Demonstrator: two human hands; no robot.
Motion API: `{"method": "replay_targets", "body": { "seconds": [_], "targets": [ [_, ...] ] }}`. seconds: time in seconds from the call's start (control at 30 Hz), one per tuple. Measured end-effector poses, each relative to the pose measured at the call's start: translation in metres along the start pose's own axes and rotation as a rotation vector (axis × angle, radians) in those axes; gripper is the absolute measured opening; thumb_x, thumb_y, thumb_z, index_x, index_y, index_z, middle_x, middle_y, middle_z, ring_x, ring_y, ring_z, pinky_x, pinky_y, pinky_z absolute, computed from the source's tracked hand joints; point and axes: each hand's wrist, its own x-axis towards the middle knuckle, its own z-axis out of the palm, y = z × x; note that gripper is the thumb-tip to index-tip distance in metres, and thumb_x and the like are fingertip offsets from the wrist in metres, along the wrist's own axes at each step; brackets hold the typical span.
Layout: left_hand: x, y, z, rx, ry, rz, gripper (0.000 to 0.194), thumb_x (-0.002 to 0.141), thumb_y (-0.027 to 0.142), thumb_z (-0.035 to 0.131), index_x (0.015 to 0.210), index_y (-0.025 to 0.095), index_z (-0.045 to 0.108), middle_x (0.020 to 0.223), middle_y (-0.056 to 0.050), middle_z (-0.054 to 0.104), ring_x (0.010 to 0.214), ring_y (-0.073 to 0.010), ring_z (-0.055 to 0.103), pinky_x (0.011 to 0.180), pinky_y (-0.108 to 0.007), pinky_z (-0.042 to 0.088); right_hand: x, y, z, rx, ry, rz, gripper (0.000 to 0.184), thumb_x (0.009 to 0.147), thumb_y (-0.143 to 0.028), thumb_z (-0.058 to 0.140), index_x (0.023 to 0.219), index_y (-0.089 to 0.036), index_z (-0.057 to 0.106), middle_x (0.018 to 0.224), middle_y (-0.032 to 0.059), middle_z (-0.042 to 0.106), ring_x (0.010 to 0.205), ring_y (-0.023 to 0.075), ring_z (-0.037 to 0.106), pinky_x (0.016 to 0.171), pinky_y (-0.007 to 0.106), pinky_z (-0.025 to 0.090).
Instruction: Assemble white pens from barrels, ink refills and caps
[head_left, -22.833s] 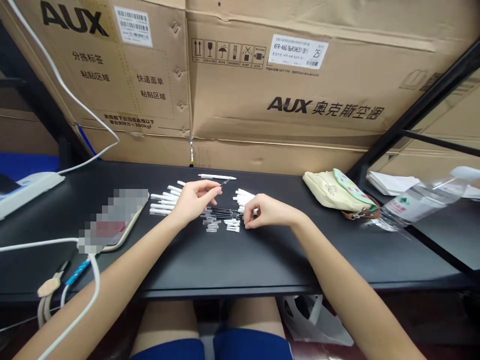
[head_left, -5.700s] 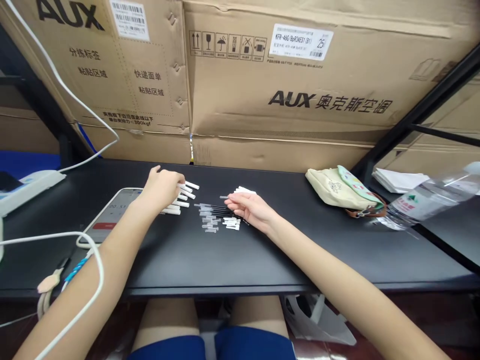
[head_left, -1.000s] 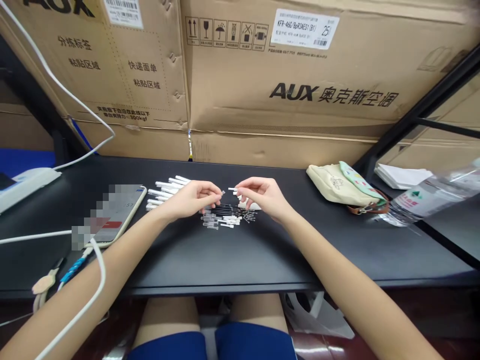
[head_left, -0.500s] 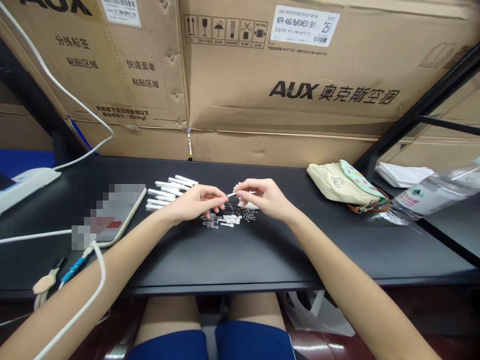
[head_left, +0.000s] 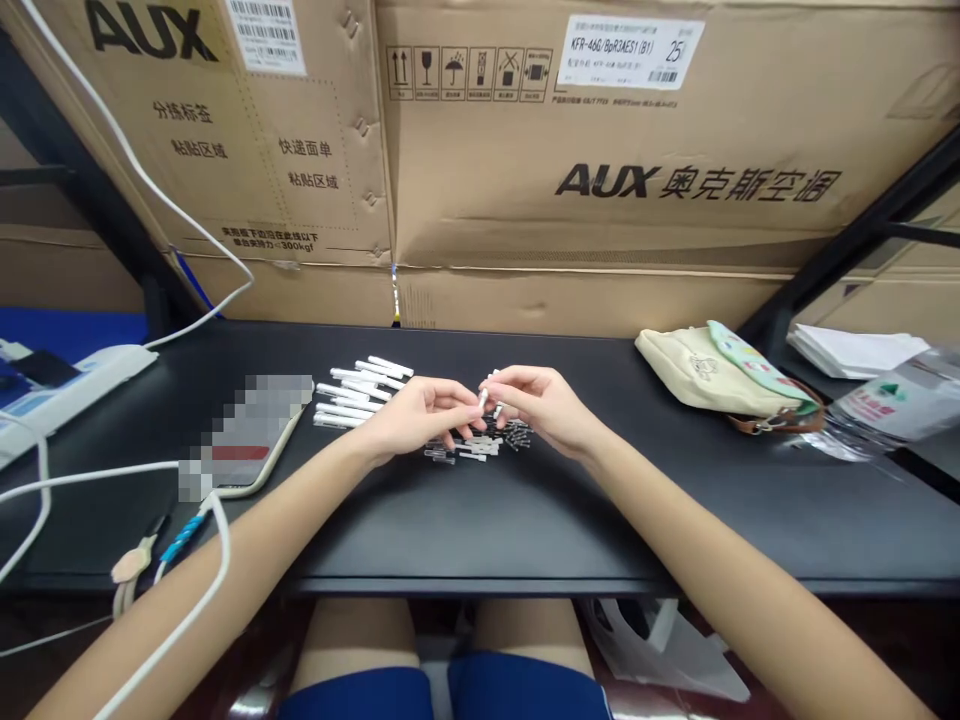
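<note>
My left hand [head_left: 429,412] pinches a small white plastic piece [head_left: 483,398] between thumb and forefinger. Close beside it, almost touching, my right hand [head_left: 544,408] has its fingertips closed around another small white piece [head_left: 498,409], mostly covered by the fingers. Below both hands lies a group of small parts: short white pieces [head_left: 474,457], clear caps [head_left: 439,456] and thin dark parts [head_left: 519,434]. The hands hide some of this group. Several white pen-like sticks [head_left: 349,398] lie side by side just beyond my left wrist.
To the left are a phone [head_left: 259,435] with a charging cable [head_left: 223,530] crossing my left forearm, and a power strip [head_left: 82,395]. A cream pouch [head_left: 705,375] and a plastic bottle [head_left: 892,405] lie at the right. Cardboard boxes [head_left: 600,230] stand behind the black table [head_left: 480,530].
The slim white part held between both hands earlier now shows as small white pieces at each hand's fingertips. The hands are turned slightly. The whole view has shifted a little.
</note>
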Motion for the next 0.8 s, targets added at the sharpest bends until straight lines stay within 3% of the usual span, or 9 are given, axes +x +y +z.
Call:
{"method": "replay_targets", "body": {
  "seconds": [0.37,0.8],
  "targets": [
    [-0.0019,0.0027,-0.0012,-0.081,-0.058,0.003,0.03,0.075,0.039,0.069,0.088,0.012,0.067,0.084,-0.007,0.068,0.067,-0.0115,0.057,0.058,-0.022,0.048,-0.0012,-0.002,-0.0004,0.009,-0.029,0.015,0.019,0.07,-0.033,0.073,0.079,-0.017,0.07,0.072,0.0021,0.065,0.068,0.0121,0.06,0.056,0.023,0.048],
    [-0.0024,0.002,-0.0014,-0.06,-0.013,-0.012,0.026,0.075,0.035,0.069,0.086,0.012,0.066,0.081,-0.006,0.067,0.062,-0.0099,0.055,0.057,-0.022,0.046,-0.0022,-0.002,0.0011,0.004,-0.036,0.001,0.018,0.071,-0.033,0.072,0.081,-0.018,0.071,0.073,0.0025,0.064,0.069,0.0126,0.058,0.056,0.024,0.047]
  ]
}}
